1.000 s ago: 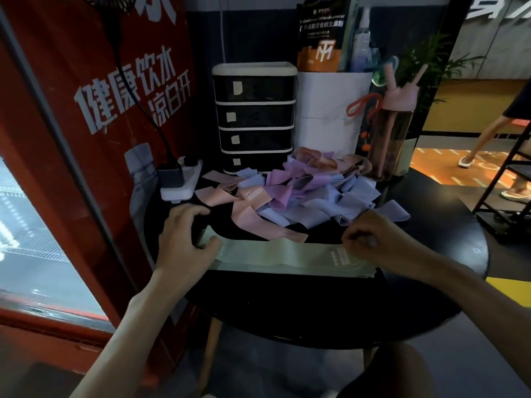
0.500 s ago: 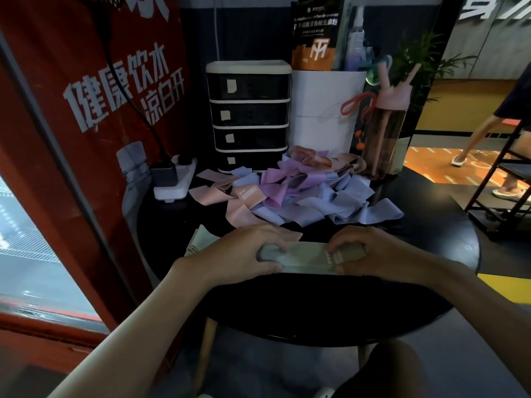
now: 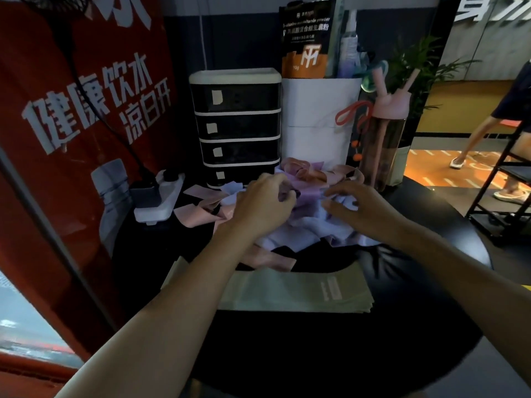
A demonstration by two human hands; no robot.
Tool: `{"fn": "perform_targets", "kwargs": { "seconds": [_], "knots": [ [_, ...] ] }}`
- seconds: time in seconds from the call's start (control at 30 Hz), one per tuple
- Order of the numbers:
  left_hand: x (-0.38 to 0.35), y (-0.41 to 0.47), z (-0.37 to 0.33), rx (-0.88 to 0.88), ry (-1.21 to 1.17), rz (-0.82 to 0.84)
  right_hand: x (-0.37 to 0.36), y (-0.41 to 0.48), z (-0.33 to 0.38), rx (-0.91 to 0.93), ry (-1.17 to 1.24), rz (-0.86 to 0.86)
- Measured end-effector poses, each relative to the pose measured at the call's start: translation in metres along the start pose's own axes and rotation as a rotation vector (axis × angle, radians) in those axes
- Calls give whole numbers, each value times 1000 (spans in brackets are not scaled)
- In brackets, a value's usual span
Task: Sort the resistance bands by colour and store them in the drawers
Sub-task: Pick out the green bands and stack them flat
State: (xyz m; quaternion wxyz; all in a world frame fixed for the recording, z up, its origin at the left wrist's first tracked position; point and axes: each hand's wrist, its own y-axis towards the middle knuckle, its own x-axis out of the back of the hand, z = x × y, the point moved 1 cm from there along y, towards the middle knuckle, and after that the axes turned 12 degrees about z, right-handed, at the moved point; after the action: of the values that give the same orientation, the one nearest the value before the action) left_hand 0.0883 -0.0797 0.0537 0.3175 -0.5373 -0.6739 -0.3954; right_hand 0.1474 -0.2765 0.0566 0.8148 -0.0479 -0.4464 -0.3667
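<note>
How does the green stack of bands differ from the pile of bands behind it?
The green stack lies flat and neat; the pile is loose and tangled. The green stack is one colour; the pile mixes pink, purple and pale blue. The left hand and right hand are at the pile, not the green stack. Both lie on the black table.

single view, worn on the person's head. faces forward and down across a round black table (image 3: 344, 346), close in: both forearms enter from the bottom edge, left hand (image 3: 260, 206) and right hand (image 3: 360, 209) on the resistance bands (image 3: 298, 239) at mid-frame. wide lens bows the edges. drawer unit (image 3: 237, 127) just beyond, red poster (image 3: 71, 133) left.
</note>
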Motion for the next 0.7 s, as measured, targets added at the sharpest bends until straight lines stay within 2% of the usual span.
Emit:
{"fn": "perform_targets", "kwargs": {
  "seconds": [0.07,0.2,0.33,0.4,0.47,0.5,0.57,0.63,0.7],
  "knots": [
    [-15,28,9,121,-31,-1,4,29,-9,-10,-17,-38],
    [-49,45,30,204,-28,74,9,77,-31,-257,-154,-42],
    [-71,37,46,182,-19,67,3,108,-41,-171,-49,207],
    [-72,36,49,166,9,38,-9,116,-59,-129,-155,331],
    [-70,36,47,182,-2,27,-18,118,-74,-273,-305,413],
    [-68,36,45,201,-35,18,-21,117,-78,-310,-352,411],
    [-65,34,42,218,-78,-44,-25,115,-83,-212,-381,354],
    [-61,32,40,195,-67,-134,-22,112,-87,-92,-331,257],
    [-57,31,41,185,-72,-191,-12,104,-92,-98,-292,132]
  ]
}}
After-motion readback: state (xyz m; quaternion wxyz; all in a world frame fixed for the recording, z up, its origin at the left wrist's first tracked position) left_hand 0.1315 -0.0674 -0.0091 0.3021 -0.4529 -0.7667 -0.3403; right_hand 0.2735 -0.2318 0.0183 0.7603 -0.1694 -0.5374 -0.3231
